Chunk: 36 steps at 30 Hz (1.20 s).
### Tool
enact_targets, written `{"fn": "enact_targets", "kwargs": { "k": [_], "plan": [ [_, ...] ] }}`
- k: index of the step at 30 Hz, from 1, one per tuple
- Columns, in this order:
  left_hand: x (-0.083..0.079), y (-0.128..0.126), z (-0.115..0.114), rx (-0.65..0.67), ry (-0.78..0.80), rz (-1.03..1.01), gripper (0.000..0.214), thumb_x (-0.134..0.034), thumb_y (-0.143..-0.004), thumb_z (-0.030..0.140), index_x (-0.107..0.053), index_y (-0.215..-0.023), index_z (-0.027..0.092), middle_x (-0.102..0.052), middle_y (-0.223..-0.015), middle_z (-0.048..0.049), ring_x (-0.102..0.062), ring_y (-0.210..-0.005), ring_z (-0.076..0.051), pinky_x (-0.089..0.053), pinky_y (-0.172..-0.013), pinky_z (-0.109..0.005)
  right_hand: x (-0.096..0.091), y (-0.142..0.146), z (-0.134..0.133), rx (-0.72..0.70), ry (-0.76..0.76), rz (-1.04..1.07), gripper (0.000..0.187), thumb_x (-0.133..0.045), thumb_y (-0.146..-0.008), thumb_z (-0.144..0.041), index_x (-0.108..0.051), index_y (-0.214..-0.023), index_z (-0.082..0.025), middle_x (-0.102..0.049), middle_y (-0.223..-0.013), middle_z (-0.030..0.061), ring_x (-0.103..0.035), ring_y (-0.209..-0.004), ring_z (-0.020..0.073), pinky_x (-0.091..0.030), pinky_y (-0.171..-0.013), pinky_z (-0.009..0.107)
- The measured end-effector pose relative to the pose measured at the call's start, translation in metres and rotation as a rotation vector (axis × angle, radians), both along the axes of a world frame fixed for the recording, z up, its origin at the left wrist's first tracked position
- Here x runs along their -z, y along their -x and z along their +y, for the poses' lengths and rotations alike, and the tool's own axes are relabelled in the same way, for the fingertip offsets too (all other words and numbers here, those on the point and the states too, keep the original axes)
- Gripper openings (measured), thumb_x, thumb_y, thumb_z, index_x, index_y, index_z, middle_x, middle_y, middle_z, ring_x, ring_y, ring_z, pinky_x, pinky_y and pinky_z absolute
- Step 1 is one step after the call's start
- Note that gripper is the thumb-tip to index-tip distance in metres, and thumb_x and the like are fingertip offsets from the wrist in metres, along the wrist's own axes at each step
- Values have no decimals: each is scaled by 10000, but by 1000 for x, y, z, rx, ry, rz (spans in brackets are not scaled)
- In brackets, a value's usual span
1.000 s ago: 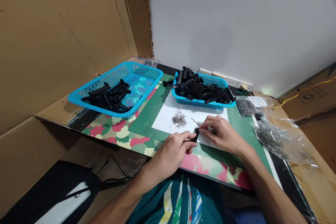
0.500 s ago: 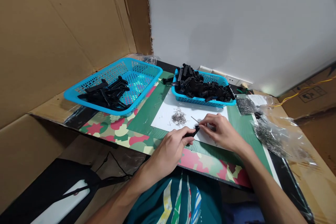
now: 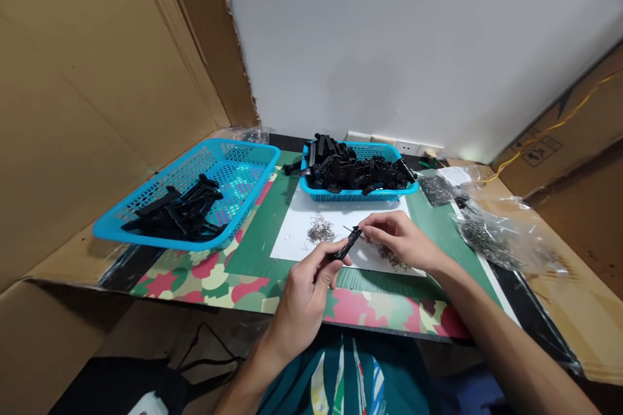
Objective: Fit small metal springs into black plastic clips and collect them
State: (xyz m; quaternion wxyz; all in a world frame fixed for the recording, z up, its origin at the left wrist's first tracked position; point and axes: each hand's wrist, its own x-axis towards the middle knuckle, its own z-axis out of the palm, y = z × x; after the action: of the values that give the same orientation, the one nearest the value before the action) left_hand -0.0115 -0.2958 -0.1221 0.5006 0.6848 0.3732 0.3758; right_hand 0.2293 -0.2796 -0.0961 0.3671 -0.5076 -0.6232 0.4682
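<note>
A slim black plastic piece (image 3: 348, 245) is tilted upward above the paper, pinched between the fingers and thumb of my left hand (image 3: 311, 285). At its upper end, my right hand (image 3: 396, 237) closes its thumb and forefinger on a thin metal rod (image 3: 346, 228), whose tip shows left of the piece. Whether the rod passes through the piece or behind it, I cannot tell. Below lies a white paper sheet (image 3: 287, 233) with a pile of tiny metal parts (image 3: 321, 229) on the left and another pile of small metal parts (image 3: 393, 258) under my right hand.
A blue basket (image 3: 360, 196) heaped with black pieces stands behind the paper. To the left is a wider blue basket (image 3: 160, 243) holding similar pieces. Clear bags of metal parts (image 3: 487, 237) lie at the right. Cardboard (image 3: 97, 58) and a pale wall (image 3: 389, 32) enclose the table.
My left hand has turned and lifted the black piece, so more of it shows. The right-hand metal pile has come into view under my right hand. The whole view has shifted.
</note>
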Motion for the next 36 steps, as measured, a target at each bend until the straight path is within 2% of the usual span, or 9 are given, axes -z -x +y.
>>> {"fn": "enact_targets", "kwargs": {
  "k": [6, 12, 23, 28, 32, 36],
  "plan": [
    [-1, -1, 1, -16, 1, 2, 338, -544, -1083, 424, -669, -1311, 208, -718, -975, -38, -601, -785, -155, -481, -731, -252, 7, 4, 1, -45, 94, 212, 425, -710, -931, -595, -672, -958, -172, -612, -715, -12, -436, -587, 107, -315, -531, 252],
    [-2, -1, 2, -22, -14, 4, 317, -555, -1080, 412, -684, -1283, 205, -730, -986, -39, -652, -852, -170, -500, -784, -253, 11, 6, 3, -57, 140, 317, 414, -754, -898, -579, -629, -933, -186, -576, -677, -37, -414, -540, 93, -281, -498, 246],
    [-2, 1, 4, -49, 14, 27, 402, -564, -1064, 474, -668, -1331, 192, -732, -1002, -55, -682, -888, -192, -528, -805, -270, 7, 3, 2, -12, 106, 288, 435, -813, -842, -579, -637, -879, -183, -564, -676, -35, -431, -543, 87, -305, -490, 233],
    [-1, 0, 4, -48, 31, 43, 409, -549, -1069, 479, -646, -1363, 211, -732, -1047, -63, -690, -928, -202, -535, -814, -274, 4, 0, 2, -22, 70, 277, 423, -765, -889, -589, -644, -892, -184, -578, -691, -25, -437, -552, 92, -325, -511, 239],
    [0, 0, 4, -43, 28, 28, 397, -543, -1078, 455, -628, -1382, 215, -719, -1072, -63, -680, -950, -196, -527, -848, -274, 4, 0, 1, -2, 11, 175, 349, -695, -953, -529, -640, -913, -187, -598, -713, -15, -481, -584, 113, -357, -539, 250],
    [-1, -1, 3, -83, -10, 8, 369, -541, -1085, 418, -594, -1402, 238, -698, -1116, -55, -658, -982, -187, -501, -852, -262, 3, 0, -1, 57, -171, -239, 193, -631, -1000, -333, -683, -896, -179, -635, -741, 2, -540, -666, 141, -376, -620, 274]
  ]
}}
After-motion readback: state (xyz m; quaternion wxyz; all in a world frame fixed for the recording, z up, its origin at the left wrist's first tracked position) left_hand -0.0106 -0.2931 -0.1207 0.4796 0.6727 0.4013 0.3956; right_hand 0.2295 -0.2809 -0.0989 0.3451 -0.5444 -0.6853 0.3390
